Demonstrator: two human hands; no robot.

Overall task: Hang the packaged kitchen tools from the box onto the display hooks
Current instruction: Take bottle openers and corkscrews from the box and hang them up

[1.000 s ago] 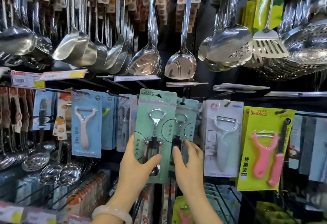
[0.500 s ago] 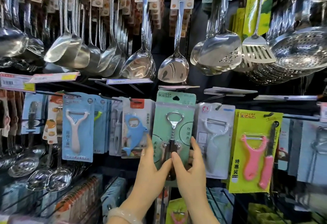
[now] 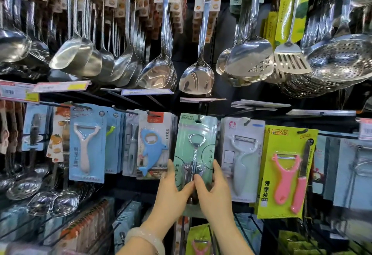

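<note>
Left hand [image 3: 171,192] and right hand [image 3: 216,191] each pinch the corkscrew pack [image 3: 196,150], thumbs in front, its hole on a hook [image 3: 199,116].

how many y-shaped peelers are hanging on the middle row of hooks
3 face out: a cream peeler on a blue card at left, a white peeler right of the corkscrew pack, and a pink peeler on a yellow card. More may hang behind them.

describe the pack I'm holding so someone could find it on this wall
Under the row of hanging steel ladles, find the lower row of carded tools. The mint green corkscrew pack hangs between a blue whale opener and a white peeler, the only green card.
</note>
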